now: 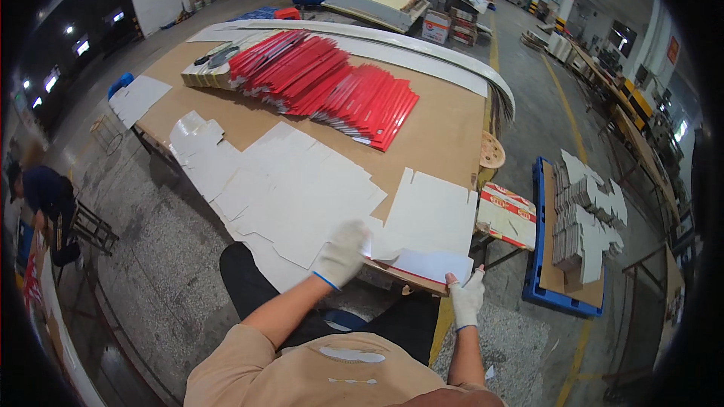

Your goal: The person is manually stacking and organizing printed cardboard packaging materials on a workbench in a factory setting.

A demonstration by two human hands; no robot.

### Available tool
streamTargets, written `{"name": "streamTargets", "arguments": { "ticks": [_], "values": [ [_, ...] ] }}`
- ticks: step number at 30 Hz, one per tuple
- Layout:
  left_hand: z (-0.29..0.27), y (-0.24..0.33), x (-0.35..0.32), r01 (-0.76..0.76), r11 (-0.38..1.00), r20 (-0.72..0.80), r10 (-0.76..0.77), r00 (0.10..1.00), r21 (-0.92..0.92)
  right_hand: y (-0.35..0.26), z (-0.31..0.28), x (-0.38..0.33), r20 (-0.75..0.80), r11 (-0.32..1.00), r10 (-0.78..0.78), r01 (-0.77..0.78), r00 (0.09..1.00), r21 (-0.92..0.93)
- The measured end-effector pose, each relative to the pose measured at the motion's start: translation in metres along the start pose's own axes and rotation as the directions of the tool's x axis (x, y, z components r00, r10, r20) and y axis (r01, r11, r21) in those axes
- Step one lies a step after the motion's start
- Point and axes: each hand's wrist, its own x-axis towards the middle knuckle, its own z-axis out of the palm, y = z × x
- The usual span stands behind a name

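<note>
My gloved right hand grips the right corner of a red-edged white card sheet at the table's near edge. Its thumb lies at the corner of the sheet. At the left end of the same sheet is my gloved left hand, its fingers smeared by motion, so their hold cannot be made out. Under and beyond the hands lie flat white die-cut cardboard blanks, with another white blank to the right. Farther back, a fanned stack of red folded card pieces spreads over the table.
Brown board covers the worktable. Long white strips curve along its far edge. Right of it stand a stool with a red-and-white carton and a blue pallet bearing stacked cardboard blanks. Another person works at far left.
</note>
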Motion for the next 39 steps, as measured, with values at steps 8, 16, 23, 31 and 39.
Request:
{"name": "streamTargets", "arguments": {
  "ticks": [8, 16, 23, 31, 39],
  "values": [
    [0.006, 0.050, 0.010, -0.080, 0.976, 0.195, 0.120, 0.973, -0.203, -0.037, 0.017, 0.004, -0.167, 0.798, -0.247, 0.298, 0.955, 0.525],
    [-0.071, 0.070, 0.012, -0.163, 0.985, 0.768, 0.149, 0.623, -0.059, -0.089, 0.034, -0.024, -0.023, 0.594, -0.803, 0.798, 0.595, -0.105],
    [-0.081, 0.061, 0.058, -0.232, 0.927, 0.509, 0.054, 0.859, 0.293, -0.066, 0.036, -0.016, -0.343, 0.608, -0.719, 0.786, 0.605, 0.111],
    [-0.082, -0.063, -0.009, 0.004, 0.791, 0.150, -0.121, 0.981, 0.612, -0.086, 0.026, -0.018, -0.146, 0.577, -0.815, 0.807, 0.560, -0.123],
    [-0.096, -0.052, -0.002, 0.149, 0.937, 0.228, -0.228, 0.947, 0.317, -0.087, 0.024, -0.023, -0.038, 0.597, -0.794, 0.766, 0.607, -0.238]
  ]
}}
